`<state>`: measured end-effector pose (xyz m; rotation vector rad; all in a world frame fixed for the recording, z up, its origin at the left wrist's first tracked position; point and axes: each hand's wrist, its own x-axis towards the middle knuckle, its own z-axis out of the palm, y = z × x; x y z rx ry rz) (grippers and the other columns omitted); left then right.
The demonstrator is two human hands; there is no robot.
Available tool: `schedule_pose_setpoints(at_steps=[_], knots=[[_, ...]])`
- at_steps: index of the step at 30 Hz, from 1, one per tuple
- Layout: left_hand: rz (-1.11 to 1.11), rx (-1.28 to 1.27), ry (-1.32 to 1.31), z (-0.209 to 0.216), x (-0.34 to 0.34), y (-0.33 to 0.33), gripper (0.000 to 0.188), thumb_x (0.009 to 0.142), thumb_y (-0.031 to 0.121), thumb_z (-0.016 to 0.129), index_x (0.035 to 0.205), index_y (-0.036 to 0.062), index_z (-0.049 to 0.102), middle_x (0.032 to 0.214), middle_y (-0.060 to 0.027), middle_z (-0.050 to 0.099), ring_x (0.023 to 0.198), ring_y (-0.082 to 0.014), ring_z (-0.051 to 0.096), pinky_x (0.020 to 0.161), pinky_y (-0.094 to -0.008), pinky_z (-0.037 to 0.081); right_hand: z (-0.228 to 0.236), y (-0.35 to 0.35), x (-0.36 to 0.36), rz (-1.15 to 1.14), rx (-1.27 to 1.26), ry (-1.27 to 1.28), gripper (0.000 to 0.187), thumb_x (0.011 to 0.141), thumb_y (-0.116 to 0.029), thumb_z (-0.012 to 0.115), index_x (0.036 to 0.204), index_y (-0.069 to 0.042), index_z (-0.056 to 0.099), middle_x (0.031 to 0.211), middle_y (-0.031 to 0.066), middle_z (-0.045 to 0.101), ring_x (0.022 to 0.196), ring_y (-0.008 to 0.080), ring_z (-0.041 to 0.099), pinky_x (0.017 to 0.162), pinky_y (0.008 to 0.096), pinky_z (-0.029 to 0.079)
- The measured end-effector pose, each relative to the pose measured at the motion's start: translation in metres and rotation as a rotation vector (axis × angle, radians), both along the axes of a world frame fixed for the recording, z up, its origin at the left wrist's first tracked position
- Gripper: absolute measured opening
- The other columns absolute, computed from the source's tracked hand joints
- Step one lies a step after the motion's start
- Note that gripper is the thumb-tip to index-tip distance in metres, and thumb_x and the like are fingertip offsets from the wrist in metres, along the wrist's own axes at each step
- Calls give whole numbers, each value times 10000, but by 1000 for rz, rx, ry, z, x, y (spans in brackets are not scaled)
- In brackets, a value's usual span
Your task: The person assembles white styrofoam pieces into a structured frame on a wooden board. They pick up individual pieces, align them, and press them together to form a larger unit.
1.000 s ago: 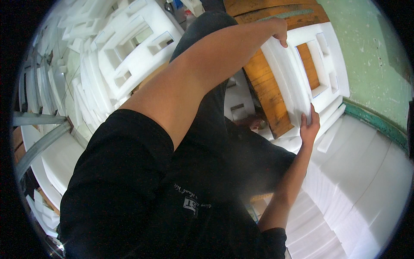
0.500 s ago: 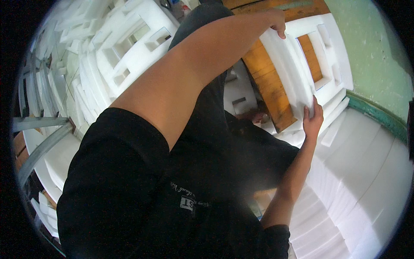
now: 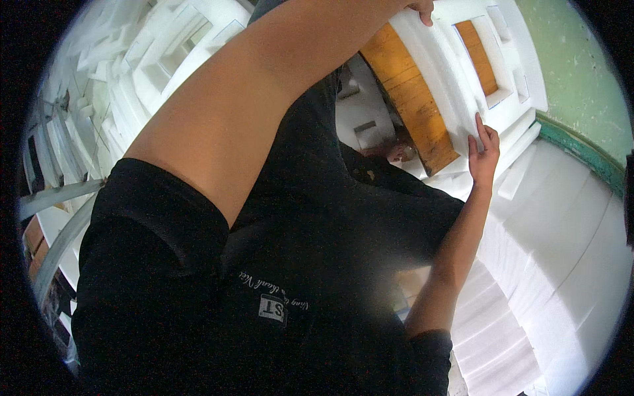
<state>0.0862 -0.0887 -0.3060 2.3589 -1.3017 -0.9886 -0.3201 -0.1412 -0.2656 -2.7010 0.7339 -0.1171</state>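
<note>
A white foam block [image 3: 429, 66] with rectangular cut-outs lies on an orange-brown wooden board [image 3: 403, 92]. My left hand [image 3: 422, 9] reaches across to the far end of the block, its fingers curled down over the edge; the top of the picture cuts part of it off. At the near end, my right hand [image 3: 485, 155] grips the block's corner, with fingers stretched along its side and thumb apart. Through the cut-out, more of the wood shows. What lies under the block is hidden.
More cut foam pieces [image 3: 152, 59] are heaped on the left, near a grey metal bar [image 3: 63, 198]. Large white foam sheets [image 3: 548, 231] stand on the right, below a pale green wall [image 3: 568, 66] with a darker green ledge [image 3: 581, 152].
The view has shifted, so the block, board and both hands sit higher in the picture. Both hands stay on the block's two ends.
</note>
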Motion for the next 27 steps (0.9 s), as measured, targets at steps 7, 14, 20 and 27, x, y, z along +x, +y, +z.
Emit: schedule_pose_setpoints(at_steps=[7, 14, 20, 27], knots=[[-29, 3, -26, 6, -9, 6, 872, 660, 642, 802, 1345, 132, 625, 1429, -183, 527, 1316, -386, 491, 1049, -586, 392, -1, -1, 0, -18, -2, 36, 682, 841, 19, 669, 1425, -323, 586, 1166, 149, 596, 1115, 307, 593, 1024, 402, 481], [-50, -5, -67, 13, -19, 14, 870, 679, 649, 776, 1364, 142, 602, 1450, -184, 494, 1334, -390, 459, 1061, -596, 363, -4, -2, 1, -11, -48, 49, 674, 837, -7, 707, 1417, -331, 593, 1149, 130, 607, 1092, 289, 604, 1010, 387, 490], [-63, -14, -110, 18, -28, 23, 868, 695, 655, 753, 1381, 151, 582, 1467, -185, 467, 1349, -394, 432, 1072, -605, 339, -9, -6, 0, -2, -61, 39, 655, 838, -12, 725, 1398, -332, 613, 1134, 103, 629, 1077, 249, 621, 1011, 355, 488], [-80, -24, -133, 23, -35, 30, 865, 715, 662, 727, 1400, 161, 559, 1488, -186, 434, 1367, -399, 400, 1084, -614, 310, -12, -13, -4, -33, 12, 3, 622, 851, -38, 745, 1386, -333, 624, 1171, 77, 644, 1106, 221, 614, 1025, 351, 486]])
